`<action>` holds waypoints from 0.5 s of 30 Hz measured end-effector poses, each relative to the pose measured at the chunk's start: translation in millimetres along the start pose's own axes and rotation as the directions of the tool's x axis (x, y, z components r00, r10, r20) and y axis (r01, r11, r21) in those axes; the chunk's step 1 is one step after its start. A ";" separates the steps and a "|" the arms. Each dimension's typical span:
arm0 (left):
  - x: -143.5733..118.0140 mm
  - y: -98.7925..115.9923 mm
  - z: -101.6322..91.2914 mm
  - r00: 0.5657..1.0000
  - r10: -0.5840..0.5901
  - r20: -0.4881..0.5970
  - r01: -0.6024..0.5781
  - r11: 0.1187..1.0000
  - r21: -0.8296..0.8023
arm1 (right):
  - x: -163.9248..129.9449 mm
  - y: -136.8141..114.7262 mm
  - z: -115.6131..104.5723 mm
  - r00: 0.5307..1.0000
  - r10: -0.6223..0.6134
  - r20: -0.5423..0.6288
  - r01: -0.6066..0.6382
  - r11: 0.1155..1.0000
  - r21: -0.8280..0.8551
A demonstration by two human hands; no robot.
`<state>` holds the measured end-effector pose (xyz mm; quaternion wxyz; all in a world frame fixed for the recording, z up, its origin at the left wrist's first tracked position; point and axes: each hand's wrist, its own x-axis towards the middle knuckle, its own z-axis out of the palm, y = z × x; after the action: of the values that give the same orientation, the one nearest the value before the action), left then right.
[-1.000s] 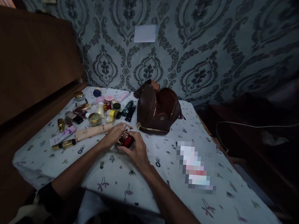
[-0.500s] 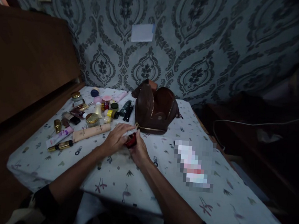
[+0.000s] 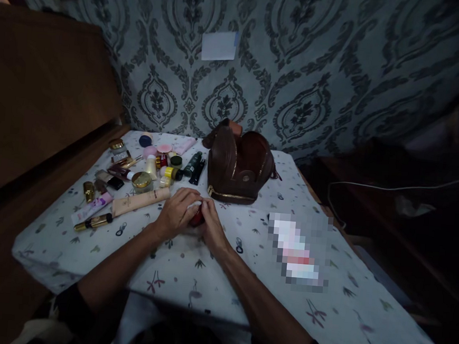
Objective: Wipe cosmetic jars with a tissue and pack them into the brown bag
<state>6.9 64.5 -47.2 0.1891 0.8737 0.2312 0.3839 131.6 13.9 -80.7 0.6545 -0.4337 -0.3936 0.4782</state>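
My left hand (image 3: 179,211) and right hand (image 3: 214,226) are both wrapped around a small red cosmetic container (image 3: 197,219) near frame centre, its handling unfinished, with the peach squeeze tube (image 3: 142,202) and gold-lidded jar (image 3: 142,181) laid out centre-left and the brown handbag (image 3: 228,185) gaping open just above.

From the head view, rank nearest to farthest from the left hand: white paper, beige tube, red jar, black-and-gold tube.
1. Red jar, against the left hand.
2. Beige tube, just to its left.
3. Black-and-gold tube, farther left.
4. White paper, up on the wall.
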 end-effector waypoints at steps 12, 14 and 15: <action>4.2 -8.1 8.8 0.750 -0.658 -0.073 0.517 0.651 -0.555 | -8.7 -7.0 -4.1 0.946 -0.297 0.129 0.323 0.887 -0.329; 4.4 -9.1 12.6 0.688 -0.725 -0.011 0.570 0.550 -0.611 | -8.0 -4.3 -5.6 0.900 -0.412 0.141 0.428 0.776 -0.463; 4.6 -9.3 14.2 0.673 -0.739 0.021 0.580 0.511 -0.634 | -7.9 -3.5 -6.2 0.879 -0.451 0.152 0.461 0.726 -0.510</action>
<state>17.9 72.5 -58.2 0.5530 0.5547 0.4383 0.4408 136.6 4.5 -80.2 0.6021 -0.4832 -0.6101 0.1785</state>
